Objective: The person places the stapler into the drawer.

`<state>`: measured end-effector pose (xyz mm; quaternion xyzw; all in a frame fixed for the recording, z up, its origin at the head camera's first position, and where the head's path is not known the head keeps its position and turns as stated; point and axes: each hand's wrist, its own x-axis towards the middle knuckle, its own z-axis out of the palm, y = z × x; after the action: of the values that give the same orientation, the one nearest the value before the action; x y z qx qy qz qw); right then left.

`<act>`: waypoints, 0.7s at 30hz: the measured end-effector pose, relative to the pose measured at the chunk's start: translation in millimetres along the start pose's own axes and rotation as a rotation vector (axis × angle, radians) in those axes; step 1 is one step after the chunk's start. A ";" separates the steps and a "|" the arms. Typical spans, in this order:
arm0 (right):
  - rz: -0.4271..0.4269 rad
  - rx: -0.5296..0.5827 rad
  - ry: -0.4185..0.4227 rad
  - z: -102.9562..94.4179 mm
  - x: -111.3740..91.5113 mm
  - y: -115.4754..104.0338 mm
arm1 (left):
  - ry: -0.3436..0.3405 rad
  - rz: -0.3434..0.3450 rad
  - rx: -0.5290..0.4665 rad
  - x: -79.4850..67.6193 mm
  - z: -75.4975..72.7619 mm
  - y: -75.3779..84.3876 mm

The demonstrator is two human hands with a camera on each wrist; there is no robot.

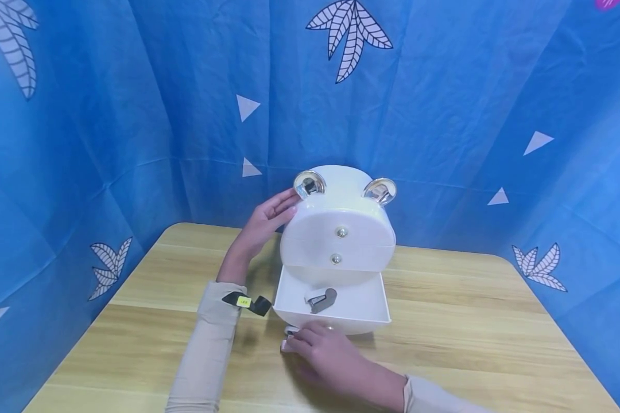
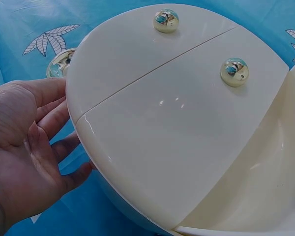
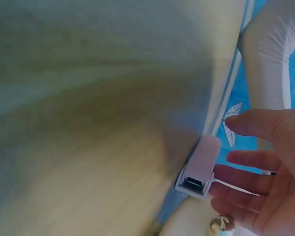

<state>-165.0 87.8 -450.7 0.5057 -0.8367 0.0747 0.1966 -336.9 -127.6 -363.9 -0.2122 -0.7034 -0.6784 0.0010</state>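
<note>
A white drawer box (image 1: pixel 338 238) with round gold knobs and two shiny ear shapes stands on the table. Its bottom drawer (image 1: pixel 364 307) is pulled out, and a grey and white stapler (image 1: pixel 321 299) lies inside. My left hand (image 1: pixel 266 221) rests its fingertips on the box's left side, fingers spread, as the left wrist view confirms. In front of the drawer, my right hand (image 1: pixel 330 355) reaches beside a small pink stapler (image 3: pixel 201 164). Its fingers are extended near or against the stapler, with the thumb apart. In the head view that hand partly hides the stapler.
The wooden table (image 1: pixel 475 327) extends to both sides of the box. A blue patterned curtain (image 1: pixel 434 115) hangs behind and around it. A black strap (image 1: pixel 248 302) with a yellow label sits on the left wrist, near the drawer's left corner.
</note>
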 end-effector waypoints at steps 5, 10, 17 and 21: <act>-0.044 -0.036 0.045 0.9 -2.0 -4.6 | -0.001 0.005 -0.006 0.4 -0.4 -0.7; -0.026 0.016 0.056 -1.5 -3.3 -8.6 | -0.001 0.003 -0.006 0.2 0.1 -0.3; 0.046 -0.012 -0.031 4.5 -2.0 -6.4 | -0.001 -0.004 -0.014 1.1 -1.1 -3.0; 0.054 -0.020 -0.054 6.3 -0.9 -5.9 | -0.003 -0.002 -0.013 1.4 -1.4 -2.5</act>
<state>-161.1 83.7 -457.3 0.4828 -0.8557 0.0581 0.1770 -339.3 -128.5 -365.7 -0.2125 -0.6991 -0.6827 -0.0020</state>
